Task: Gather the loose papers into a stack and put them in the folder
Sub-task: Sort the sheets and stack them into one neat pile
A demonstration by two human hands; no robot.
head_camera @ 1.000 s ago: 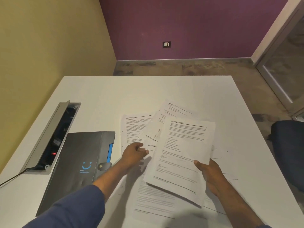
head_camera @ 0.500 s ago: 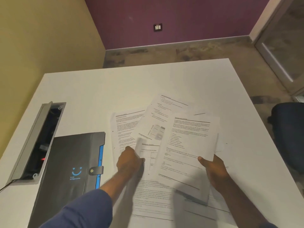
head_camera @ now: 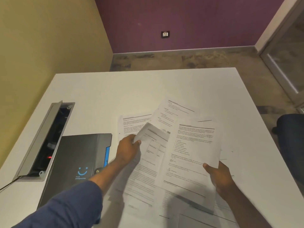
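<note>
Left hand pinching corner of one sheet, lifted and curled off the pile. Right hand gripping a printed page by its near right edge, thumb on top. Remaining loose papers fanned, overlapping, centre of white counter. Dark folder shut, flat, left of papers. Open cable tray at far left.

Dark grey folder with blue smiley, white papers, seemingly black-printed.
</note>
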